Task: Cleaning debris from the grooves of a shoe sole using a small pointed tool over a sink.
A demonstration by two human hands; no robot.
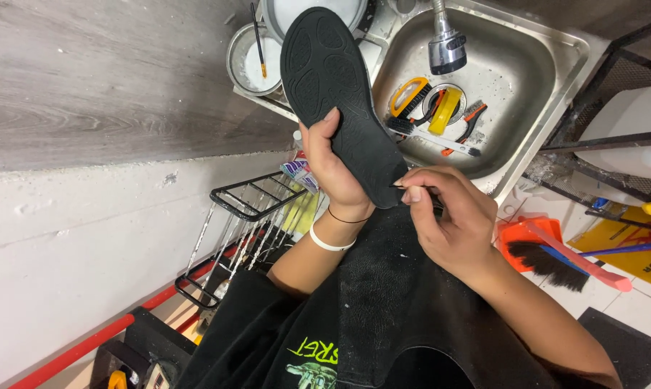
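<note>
My left hand (pixel 333 169) grips a black shoe insole (pixel 340 86) by its lower half, holding it up with the patterned underside facing me, over the edge of a steel sink (pixel 527 65). My right hand (pixel 448 216) pinches a thin dark tool at the insole's heel end, fingertips touching the edge. A white band and a thin black band sit on my left wrist. A black cloth or apron covers my lap below both hands.
The sink holds several brushes, a yellow-handled scrubber (pixel 412 94) and a yellow object at the drain, under a faucet head (pixel 448 43). Two white-filled bowls (pixel 257 61) sit left of it. A black wire rack (pixel 246 223) stands lower left. An orange dustpan with brush (pixel 549 248) lies right.
</note>
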